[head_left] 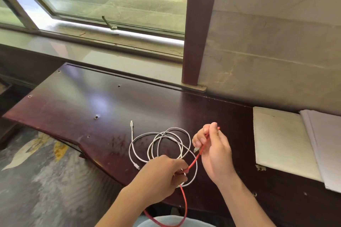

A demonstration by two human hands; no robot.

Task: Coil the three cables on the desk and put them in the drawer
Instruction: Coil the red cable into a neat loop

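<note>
Our left hand (162,173) pinches the red cable (193,161) at the table's (92,97) near edge, and our right hand (212,145) grips it higher, a loop drooping off the edge. As we wind, it could snag the white cables (166,145) lying loose beneath and tangle them.

No readable text anywhere — (papers blank too); none.
</note>
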